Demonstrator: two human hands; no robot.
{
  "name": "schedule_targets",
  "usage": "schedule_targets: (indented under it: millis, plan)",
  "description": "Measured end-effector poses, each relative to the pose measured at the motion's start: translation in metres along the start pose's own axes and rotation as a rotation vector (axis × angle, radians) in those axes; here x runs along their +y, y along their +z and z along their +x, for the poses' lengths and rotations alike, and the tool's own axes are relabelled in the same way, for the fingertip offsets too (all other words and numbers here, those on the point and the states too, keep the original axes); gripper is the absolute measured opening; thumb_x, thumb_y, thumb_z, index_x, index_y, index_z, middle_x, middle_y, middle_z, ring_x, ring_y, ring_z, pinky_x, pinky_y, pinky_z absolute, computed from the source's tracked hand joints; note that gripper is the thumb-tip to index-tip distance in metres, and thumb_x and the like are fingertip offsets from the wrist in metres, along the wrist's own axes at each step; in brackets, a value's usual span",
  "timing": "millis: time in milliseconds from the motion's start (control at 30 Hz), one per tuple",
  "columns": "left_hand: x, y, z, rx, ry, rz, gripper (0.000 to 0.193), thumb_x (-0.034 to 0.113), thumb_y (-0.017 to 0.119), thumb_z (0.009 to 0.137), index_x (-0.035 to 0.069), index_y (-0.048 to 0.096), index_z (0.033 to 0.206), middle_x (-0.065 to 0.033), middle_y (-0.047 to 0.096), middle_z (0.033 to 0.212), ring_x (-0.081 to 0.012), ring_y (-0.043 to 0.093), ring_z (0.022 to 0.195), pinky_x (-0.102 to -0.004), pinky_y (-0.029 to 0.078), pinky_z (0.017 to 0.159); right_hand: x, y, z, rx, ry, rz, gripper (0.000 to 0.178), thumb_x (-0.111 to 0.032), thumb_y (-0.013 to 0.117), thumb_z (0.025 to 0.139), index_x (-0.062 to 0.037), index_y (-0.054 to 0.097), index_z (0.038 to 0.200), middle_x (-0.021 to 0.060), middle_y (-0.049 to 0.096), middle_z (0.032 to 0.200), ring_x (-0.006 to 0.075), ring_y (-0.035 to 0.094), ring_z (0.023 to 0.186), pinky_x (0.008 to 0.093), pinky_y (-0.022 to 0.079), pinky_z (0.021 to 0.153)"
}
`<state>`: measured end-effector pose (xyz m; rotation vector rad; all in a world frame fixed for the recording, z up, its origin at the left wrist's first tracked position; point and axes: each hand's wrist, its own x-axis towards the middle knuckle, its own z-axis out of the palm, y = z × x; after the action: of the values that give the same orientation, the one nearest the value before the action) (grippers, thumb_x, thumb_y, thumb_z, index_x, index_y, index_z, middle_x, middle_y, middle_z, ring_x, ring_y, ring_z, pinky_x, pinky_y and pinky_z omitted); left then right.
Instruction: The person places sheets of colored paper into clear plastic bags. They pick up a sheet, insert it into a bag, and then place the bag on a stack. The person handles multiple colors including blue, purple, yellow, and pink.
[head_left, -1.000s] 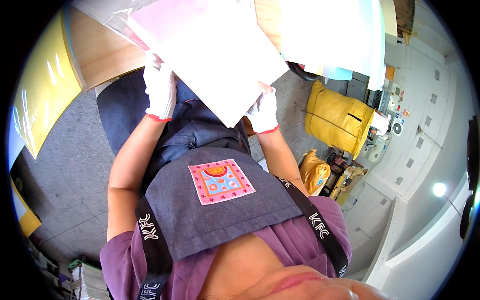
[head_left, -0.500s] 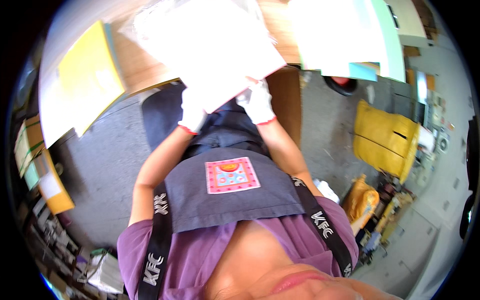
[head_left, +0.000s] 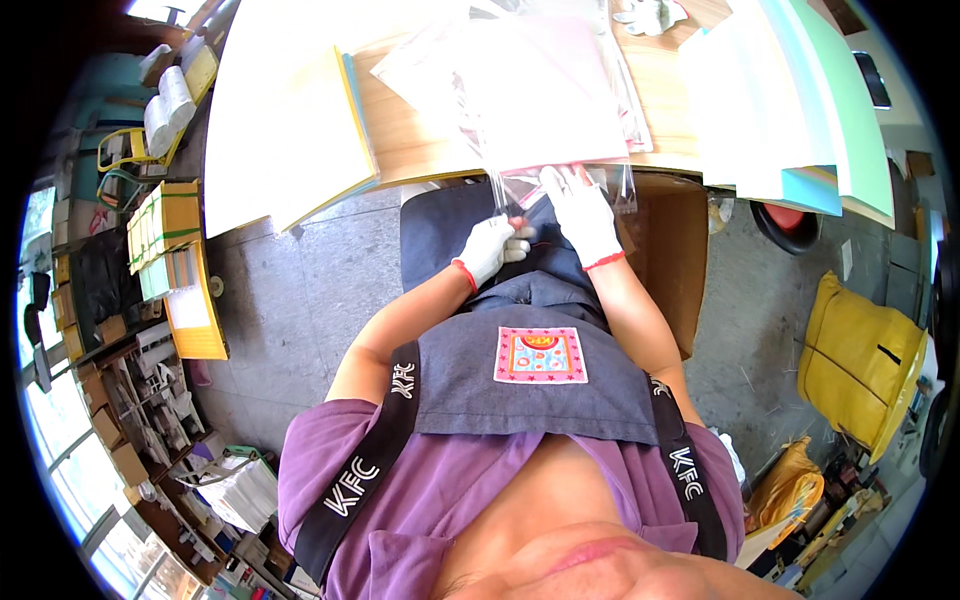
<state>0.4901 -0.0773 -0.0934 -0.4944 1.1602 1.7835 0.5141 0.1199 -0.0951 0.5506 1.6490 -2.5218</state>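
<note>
A stack of pale pink sheets (head_left: 560,110) lies at the table's near edge, with a clear plastic bag (head_left: 625,190) around it. The bag's loose mouth hangs over the edge toward me. My left hand (head_left: 492,250), in a white glove with a red cuff, is closed at the left side of that mouth, thumb and fingers pinched on the plastic. My right hand (head_left: 585,218), gloved the same way, reaches forward with its fingers stretched out against the near edge of the pink sheets. Glare washes out much of the stack's top.
Yellow and white sheets (head_left: 300,130) overhang the table (head_left: 410,130) on the left. White, blue and green sheets (head_left: 790,110) are piled on the right. A spare glove (head_left: 650,15) lies at the back. Below the table stands a brown cardboard box (head_left: 680,270); a yellow bundle (head_left: 860,360) is on the floor.
Both hands were at the stack's near edge before. My left hand has since come off it to the bag's mouth, and the stack now lies straighter. The whole view has shifted.
</note>
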Motion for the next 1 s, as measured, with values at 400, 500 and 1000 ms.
schedule_targets:
  millis: [400,500,1000]
  plan:
    - [0.073,-0.013,-0.041,0.211,0.286,0.534,0.017,0.017,0.060,0.093,0.001,0.065,0.096,-0.0071,0.069,0.090,-0.0139,0.065,0.069,-0.0248,0.053,0.062,-0.109,0.053,0.011,-0.017,-0.676,-1.682,0.036,-0.030,0.067,0.082,-0.0098,0.065,0.113,0.0102,0.065,0.104,0.0283,0.062,0.094,0.0398,0.052,0.076]
    - [0.076,-0.024,-0.040,0.236,0.242,0.518,0.020,0.010,0.051,0.093,-0.001,0.064,0.104,-0.0086,0.070,0.095,-0.0150,0.067,0.070,-0.0254,0.053,0.064,-0.120,0.035,0.053,-0.081,-0.648,-1.726,0.056,-0.034,0.070,0.078,-0.0136,0.057,0.129,0.0112,0.060,0.118,0.0268,0.060,0.103,0.0377,0.051,0.085]
    - [0.077,-0.053,-0.029,0.010,0.138,0.231,0.023,0.018,0.050,0.096,0.000,0.063,0.103,-0.0143,0.069,0.097,-0.0190,0.065,0.073,-0.0286,0.055,0.065,-0.046,0.120,0.007,-0.344,-0.732,-1.589,0.020,-0.024,0.064,0.081,-0.0120,0.064,0.096,0.0058,0.066,0.068,0.0234,0.066,0.059,0.0362,0.052,0.053]
